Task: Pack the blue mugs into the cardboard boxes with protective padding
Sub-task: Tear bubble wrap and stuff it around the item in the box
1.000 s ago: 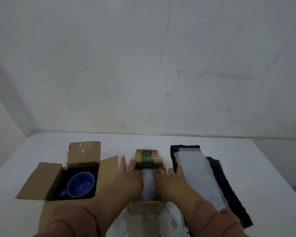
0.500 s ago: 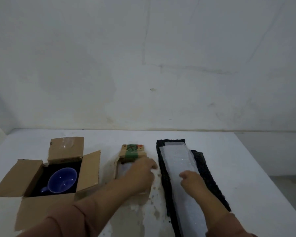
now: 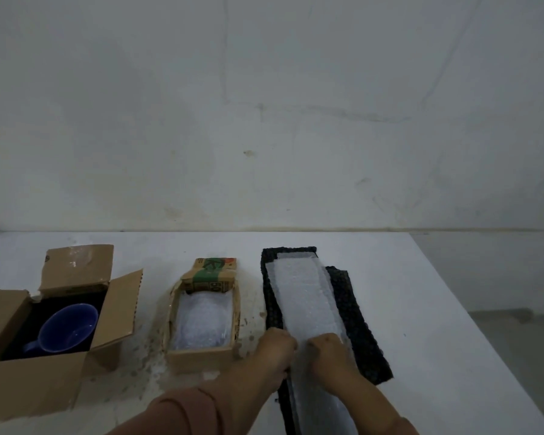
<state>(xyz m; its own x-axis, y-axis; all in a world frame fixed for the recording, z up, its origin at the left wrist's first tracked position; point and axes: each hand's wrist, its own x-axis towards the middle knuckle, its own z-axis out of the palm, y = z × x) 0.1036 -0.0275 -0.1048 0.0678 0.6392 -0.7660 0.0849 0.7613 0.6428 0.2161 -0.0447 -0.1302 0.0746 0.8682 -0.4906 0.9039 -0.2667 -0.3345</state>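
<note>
A blue mug sits on dark padding inside an open cardboard box at the left. In the middle stands a smaller open cardboard box lined with white bubble wrap. At the right, a long white bubble-wrap strip lies on black foam sheets. My left hand and my right hand both rest on the near part of the white strip, fingers curled down on its edges. Whether the fingers pinch the strip is hard to tell.
Everything stands on a white table against a bare wall. The table's right edge runs diagonally past the foam. Brownish stains mark the surface around the small box.
Both hands left the small box, where they pressed the white wrap in, and moved right onto the white strip. The lined box now shows uncovered.
</note>
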